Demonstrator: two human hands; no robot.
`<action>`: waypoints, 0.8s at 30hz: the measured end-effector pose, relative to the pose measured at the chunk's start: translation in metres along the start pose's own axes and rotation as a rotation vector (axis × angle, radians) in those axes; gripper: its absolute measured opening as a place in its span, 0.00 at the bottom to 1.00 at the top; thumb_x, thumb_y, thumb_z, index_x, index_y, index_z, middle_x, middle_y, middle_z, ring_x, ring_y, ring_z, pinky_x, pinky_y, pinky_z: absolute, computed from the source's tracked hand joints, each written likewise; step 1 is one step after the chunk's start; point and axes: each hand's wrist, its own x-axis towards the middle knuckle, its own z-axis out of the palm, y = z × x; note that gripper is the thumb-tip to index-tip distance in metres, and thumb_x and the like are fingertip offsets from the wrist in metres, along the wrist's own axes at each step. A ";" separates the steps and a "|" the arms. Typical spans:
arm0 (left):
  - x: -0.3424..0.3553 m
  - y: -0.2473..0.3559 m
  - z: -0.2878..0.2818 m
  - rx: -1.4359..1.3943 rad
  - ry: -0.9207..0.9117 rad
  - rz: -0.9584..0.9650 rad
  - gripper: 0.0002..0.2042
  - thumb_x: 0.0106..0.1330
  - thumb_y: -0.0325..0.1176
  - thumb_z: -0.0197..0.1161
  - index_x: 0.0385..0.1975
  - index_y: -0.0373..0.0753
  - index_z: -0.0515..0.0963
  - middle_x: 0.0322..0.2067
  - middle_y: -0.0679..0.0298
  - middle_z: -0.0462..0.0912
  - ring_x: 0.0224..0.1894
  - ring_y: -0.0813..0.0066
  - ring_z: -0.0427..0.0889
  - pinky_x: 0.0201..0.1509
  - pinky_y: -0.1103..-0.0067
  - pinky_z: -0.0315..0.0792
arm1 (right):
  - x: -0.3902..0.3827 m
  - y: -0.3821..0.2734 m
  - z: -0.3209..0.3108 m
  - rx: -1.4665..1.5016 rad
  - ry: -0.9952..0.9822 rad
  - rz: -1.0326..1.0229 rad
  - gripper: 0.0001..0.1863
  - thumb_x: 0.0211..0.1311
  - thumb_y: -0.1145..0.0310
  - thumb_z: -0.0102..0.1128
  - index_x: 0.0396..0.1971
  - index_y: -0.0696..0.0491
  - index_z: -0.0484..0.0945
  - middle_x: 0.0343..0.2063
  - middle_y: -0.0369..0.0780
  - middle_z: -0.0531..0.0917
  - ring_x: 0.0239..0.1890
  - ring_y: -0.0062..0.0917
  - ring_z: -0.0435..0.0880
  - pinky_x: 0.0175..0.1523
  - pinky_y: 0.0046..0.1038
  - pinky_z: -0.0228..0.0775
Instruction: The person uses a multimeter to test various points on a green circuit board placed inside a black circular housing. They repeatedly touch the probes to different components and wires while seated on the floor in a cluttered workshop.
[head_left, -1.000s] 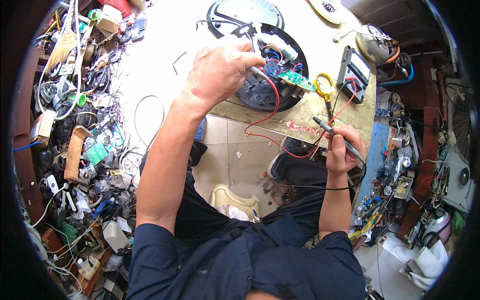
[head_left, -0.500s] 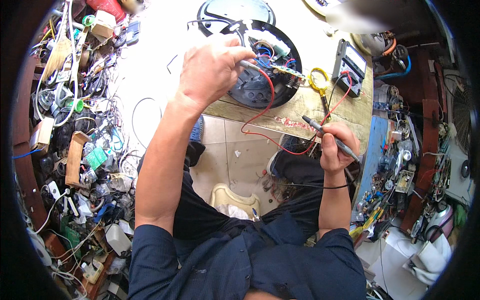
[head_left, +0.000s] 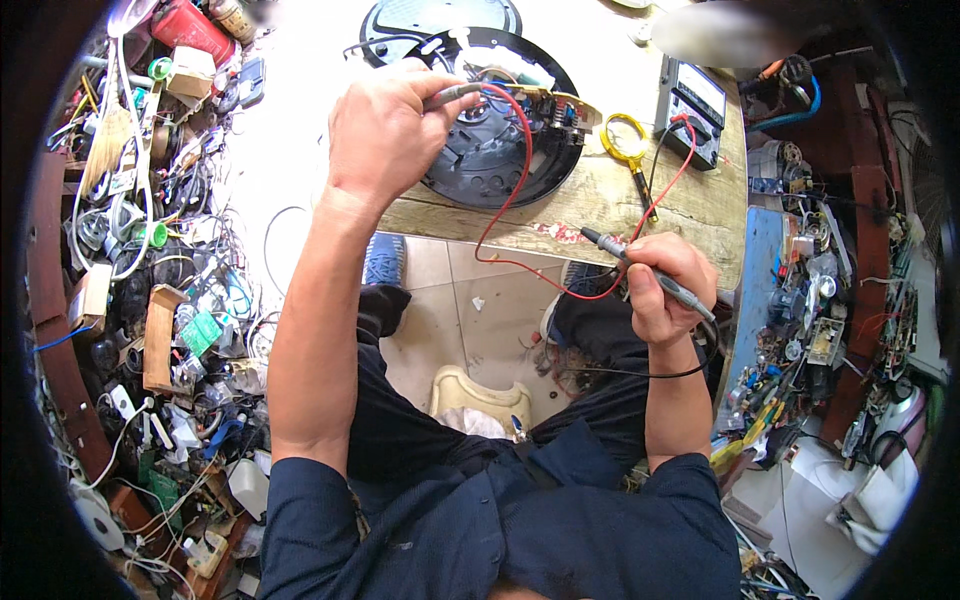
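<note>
Between the closed fingers of my left hand [head_left: 380, 140] is a grey test probe [head_left: 452, 96] with a red lead [head_left: 527, 150]. Its tip is hard to make out near wires and a circuit board [head_left: 568, 113]. That board stands tilted inside a round black appliance housing [head_left: 470, 175] on the table; whether my left fingers also touch it is hidden. My right hand [head_left: 672, 285] grips a second grey probe [head_left: 655, 278] with a black lead, held in front of the table edge, its dark tip pointing up and left, touching nothing. Both leads run toward a multimeter [head_left: 688, 115].
A yellow-rimmed magnifying glass [head_left: 624, 140] lies between housing and multimeter. Behind the housing is a round lid [head_left: 440, 18]. Heaps of cables and parts [head_left: 190, 300] fill the left side; more parts [head_left: 790, 350] crowd the right. A cream stool [head_left: 480, 395] stands between my legs.
The circuit board has tipped up and now stands more on edge in the housing. My left hand has shifted slightly left with its probe. The whole view has moved a little.
</note>
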 end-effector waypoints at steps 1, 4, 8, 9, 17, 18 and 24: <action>0.002 0.001 0.000 0.003 -0.012 -0.035 0.09 0.66 0.39 0.72 0.39 0.42 0.90 0.21 0.67 0.77 0.21 0.78 0.72 0.26 0.77 0.65 | -0.001 -0.001 0.000 0.009 -0.001 0.038 0.07 0.59 0.72 0.64 0.34 0.60 0.82 0.27 0.46 0.85 0.26 0.30 0.84 0.35 0.28 0.75; 0.007 0.015 -0.006 0.007 -0.167 -0.275 0.11 0.67 0.40 0.72 0.39 0.40 0.89 0.20 0.68 0.75 0.23 0.83 0.70 0.27 0.78 0.64 | 0.002 -0.003 -0.001 0.038 -0.011 0.024 0.07 0.58 0.72 0.65 0.34 0.60 0.82 0.26 0.45 0.85 0.26 0.30 0.84 0.34 0.28 0.75; 0.005 0.000 0.002 -0.012 -0.062 -0.137 0.12 0.67 0.41 0.73 0.41 0.40 0.90 0.16 0.71 0.72 0.22 0.86 0.67 0.25 0.79 0.62 | 0.003 -0.009 -0.002 0.046 -0.021 0.031 0.07 0.57 0.72 0.65 0.33 0.58 0.82 0.24 0.43 0.85 0.25 0.30 0.84 0.34 0.28 0.75; 0.007 0.001 0.003 0.027 -0.054 -0.130 0.12 0.67 0.42 0.73 0.41 0.40 0.90 0.15 0.73 0.70 0.21 0.88 0.66 0.24 0.80 0.60 | 0.002 -0.008 -0.003 0.039 -0.024 0.027 0.06 0.57 0.72 0.65 0.33 0.58 0.82 0.24 0.42 0.85 0.25 0.31 0.84 0.34 0.28 0.75; 0.008 0.015 0.000 -0.151 -0.110 -0.468 0.12 0.67 0.40 0.73 0.41 0.38 0.90 0.19 0.78 0.76 0.22 0.92 0.67 0.25 0.85 0.58 | 0.004 -0.007 -0.013 -0.015 -0.047 -0.086 0.09 0.50 0.76 0.70 0.33 0.56 0.83 0.25 0.41 0.86 0.23 0.34 0.86 0.29 0.30 0.76; 0.009 0.016 -0.001 -0.173 -0.113 -0.475 0.12 0.67 0.39 0.73 0.41 0.37 0.90 0.20 0.78 0.77 0.23 0.92 0.68 0.26 0.85 0.58 | 0.004 -0.009 -0.013 -0.010 -0.046 -0.088 0.09 0.50 0.76 0.70 0.33 0.56 0.83 0.25 0.40 0.85 0.23 0.33 0.86 0.28 0.30 0.76; 0.011 0.013 0.001 -0.212 -0.134 -0.518 0.12 0.67 0.37 0.73 0.43 0.34 0.89 0.27 0.73 0.85 0.28 0.90 0.75 0.31 0.87 0.65 | 0.008 -0.012 -0.017 0.012 -0.074 -0.107 0.11 0.48 0.76 0.71 0.34 0.55 0.82 0.25 0.39 0.85 0.22 0.31 0.85 0.27 0.29 0.74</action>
